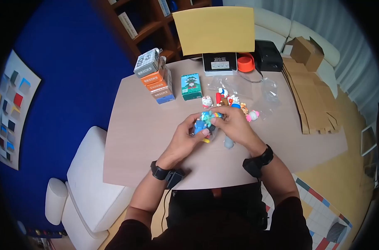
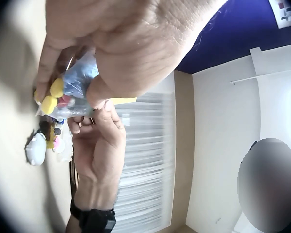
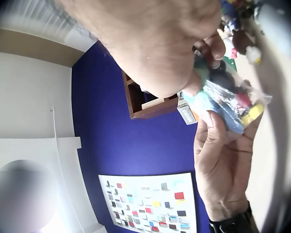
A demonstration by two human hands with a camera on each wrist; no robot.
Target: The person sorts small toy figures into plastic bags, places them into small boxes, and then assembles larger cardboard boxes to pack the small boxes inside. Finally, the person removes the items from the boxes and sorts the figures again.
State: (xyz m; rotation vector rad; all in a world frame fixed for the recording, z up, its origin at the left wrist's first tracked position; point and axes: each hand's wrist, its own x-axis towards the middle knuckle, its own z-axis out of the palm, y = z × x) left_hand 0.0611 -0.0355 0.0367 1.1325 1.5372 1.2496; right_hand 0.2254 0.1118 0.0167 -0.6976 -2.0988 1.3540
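Both hands hold a clear plastic bag (image 3: pixel 228 99) of small toy figures above the table. Blue, yellow and red parts show through its film. My left hand (image 1: pixel 184 135) grips the bag from the left and below, its thumb over the front. The right hand (image 1: pixel 237 127) pinches the upper end, where a teal and rainbow-coloured part (image 1: pixel 210 116) shows between the hands. Just below the right hand, a grey toy figure (image 1: pixel 228 142) lies on the table. A white rabbit figure (image 1: pixel 207 101) stands beyond the hands, beside several other colourful figures (image 1: pixel 234 100).
A stack of BRICKS boxes (image 1: pixel 151 79) stands at the back left, with a green box (image 1: pixel 192 86) beside it. Empty clear bags (image 1: pixel 269 89) lie behind the figures. Flattened cardboard (image 1: pixel 308 98) covers the right edge. A red round object (image 1: pixel 245 63) sits at the back.
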